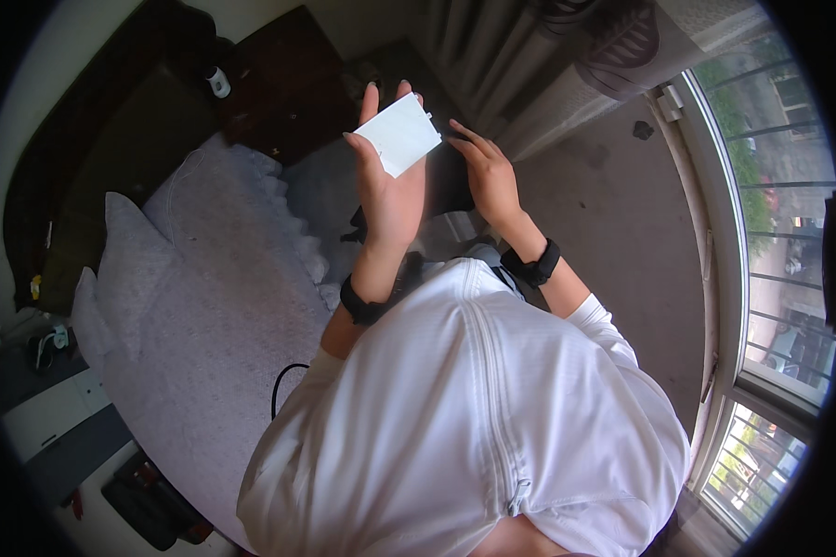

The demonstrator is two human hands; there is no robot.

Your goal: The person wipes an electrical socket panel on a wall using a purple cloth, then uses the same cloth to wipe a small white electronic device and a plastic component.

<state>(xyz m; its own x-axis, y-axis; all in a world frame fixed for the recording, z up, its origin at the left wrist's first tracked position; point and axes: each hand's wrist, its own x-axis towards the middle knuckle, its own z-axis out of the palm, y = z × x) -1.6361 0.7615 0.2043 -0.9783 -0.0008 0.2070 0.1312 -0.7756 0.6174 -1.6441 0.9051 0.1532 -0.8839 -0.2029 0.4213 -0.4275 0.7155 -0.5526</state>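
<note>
On my left hand [387, 200], palm up with the fingers behind it, rests a flat white plastic cover [399, 135]. It is a tilted rectangle with small tabs along its right edge, like a battery cover. My left thumb lies at its left corner, and fingertips show past its upper edge. Just right of the cover, my right hand [492, 181] is held with its fingers stretched toward the tabbed edge. A small gap parts its fingertips from the cover, and nothing shows in that hand. Both wrists wear black bands.
A bed [214, 278] with a pale cover and pillows fills the left. A dark wooden cabinet [283, 84] stands beyond it, with a small white device [217, 82] on top. Curtains [520, 79] hang at the far right, beside a barred window [762, 186].
</note>
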